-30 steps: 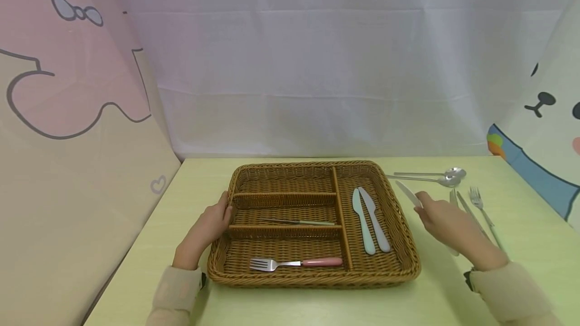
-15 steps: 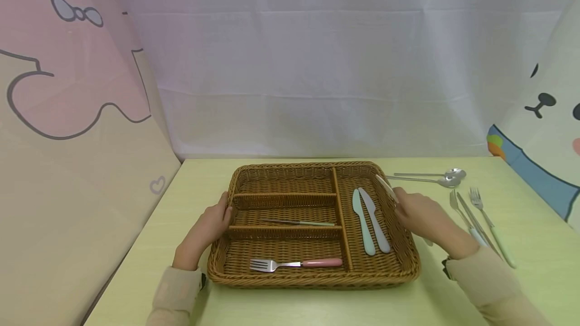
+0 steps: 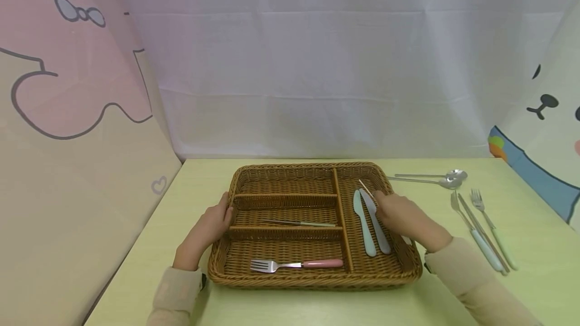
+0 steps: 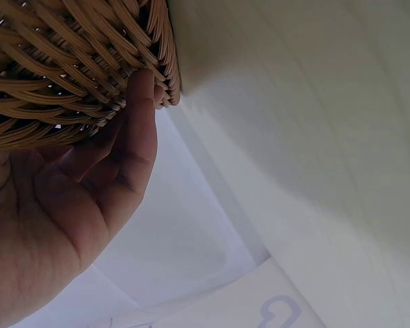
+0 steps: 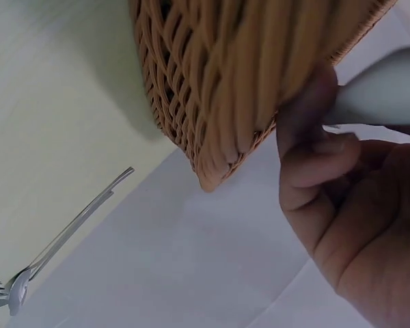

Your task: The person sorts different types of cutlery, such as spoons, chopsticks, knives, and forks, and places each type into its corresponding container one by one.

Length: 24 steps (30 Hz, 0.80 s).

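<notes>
A brown wicker cutlery basket [image 3: 312, 281] with several compartments sits on the table. My left hand [image 3: 210, 223] grips its left rim; in the left wrist view the fingers [image 4: 140, 130] lie against the woven outer wall. Over the right-hand compartment, my right hand [image 3: 403, 218] holds a pale knife [image 3: 367, 188], its blade tip pointing away and its pale handle [image 5: 386, 89] showing in the right wrist view. Beneath and beside it lie a mint knife [image 3: 364, 225] and a greyish knife [image 3: 380, 230]. The hand covers most of the held knife.
A pink-handled fork [image 3: 317, 263] lies in the front compartment, a thin green-handled utensil [image 3: 312, 224] in the middle one. Right of the basket are two spoons [image 3: 448, 182], a green-handled fork [image 3: 494, 230] and other cutlery with a pale blue handle [image 3: 487, 250]. A white curtain [image 3: 294, 84] hangs behind.
My right hand has carried the pale knife leftward from the table, across the basket's right rim, to above the right-hand compartment. The left hand stays on the left rim.
</notes>
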Motion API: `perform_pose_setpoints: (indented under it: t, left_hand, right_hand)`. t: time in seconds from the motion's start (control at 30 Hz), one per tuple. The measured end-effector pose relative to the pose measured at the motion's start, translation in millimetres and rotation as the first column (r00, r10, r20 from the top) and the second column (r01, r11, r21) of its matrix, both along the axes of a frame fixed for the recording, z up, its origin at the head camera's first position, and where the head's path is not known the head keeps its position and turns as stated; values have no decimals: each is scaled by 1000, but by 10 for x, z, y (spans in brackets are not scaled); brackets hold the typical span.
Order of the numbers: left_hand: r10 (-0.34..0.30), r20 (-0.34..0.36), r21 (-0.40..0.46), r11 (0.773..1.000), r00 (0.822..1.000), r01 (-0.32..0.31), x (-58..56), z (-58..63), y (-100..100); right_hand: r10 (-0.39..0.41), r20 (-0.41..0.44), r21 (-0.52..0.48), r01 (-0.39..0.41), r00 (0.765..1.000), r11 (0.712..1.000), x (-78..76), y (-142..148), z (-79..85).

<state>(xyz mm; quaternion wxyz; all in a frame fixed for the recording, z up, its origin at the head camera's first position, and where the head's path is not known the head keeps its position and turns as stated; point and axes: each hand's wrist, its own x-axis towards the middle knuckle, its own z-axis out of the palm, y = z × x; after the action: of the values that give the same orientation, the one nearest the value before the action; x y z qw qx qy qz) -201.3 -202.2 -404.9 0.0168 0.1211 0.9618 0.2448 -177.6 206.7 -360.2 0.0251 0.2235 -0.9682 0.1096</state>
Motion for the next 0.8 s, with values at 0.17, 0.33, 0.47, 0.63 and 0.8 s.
perform_pose_setpoints:
  t: [0.17,0.33,0.47,0.63,0.8]
  left_hand:
    - [2,-4,-6,1000,1000,-2,-11,-18,1]
    - [3,-3,2,1000,1000,-3,-11,-23,1]
    - [3,-2,2,1000,1000,-3,-8,-17,4]
    - [0,-3,-6,1000,1000,0,-7,-17,5]
    - [2,-6,-8,1000,1000,-2,-7,-13,5]
  right_hand:
    - [0,37,1,0,999,1000,-22,-36,-47]
    - [38,61,0,-38,997,999,-18,-65,-81]
    - [56,100,12,-57,993,998,-19,-95,-113]
    - [52,118,28,-56,992,998,-20,-122,-134]
    - [50,128,24,-54,991,998,-30,-124,-153]
